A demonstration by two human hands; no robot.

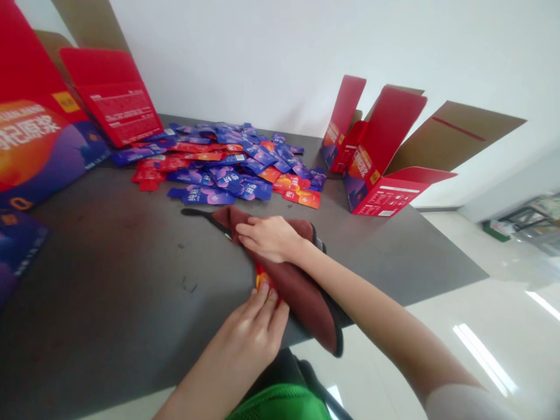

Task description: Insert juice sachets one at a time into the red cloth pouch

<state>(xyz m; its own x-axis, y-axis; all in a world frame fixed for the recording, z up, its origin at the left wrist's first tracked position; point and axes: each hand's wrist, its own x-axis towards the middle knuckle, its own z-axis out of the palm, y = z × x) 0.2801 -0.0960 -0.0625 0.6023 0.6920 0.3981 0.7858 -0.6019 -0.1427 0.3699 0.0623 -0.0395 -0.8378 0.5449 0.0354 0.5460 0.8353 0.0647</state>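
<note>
Nearest the camera was a green garment (pixel 280 405) on my front, below both forearms. My left hand (pixel 247 332) lay at the near edge of the grey bench (pixel 100 280). Its fingers (pixel 262 306) were slightly parted, with the tips against a red-and-orange sachet (pixel 262 279). I could not tell whether they pinched it. The sachet was mostly covered by a folded maroon cloth (pixel 289 280), with only a corner showing at the cloth's left edge. My right hand (pixel 268 239) lay flat on top of the cloth, fingers (pixel 249 230) pressed together and extended. A black strap (pixel 203 217) ran left from the cloth's far end across the bench.

Left to right beyond my hands: a blue-and-purple printed carton panel (pixel 20 259) lay at the far left, below a large red printed carton (pixel 35 111) with a red flap (pixel 116 96) raised beside it. Further along, a loose pile of purple and red sachets (pixel 227 163) was spread over the bench. To its right stood an opened red carton (pixel 376 163), its flaps up and its brown inner face showing. The tiled floor (pixel 476 326) lay beyond the bench's right edge.
</note>
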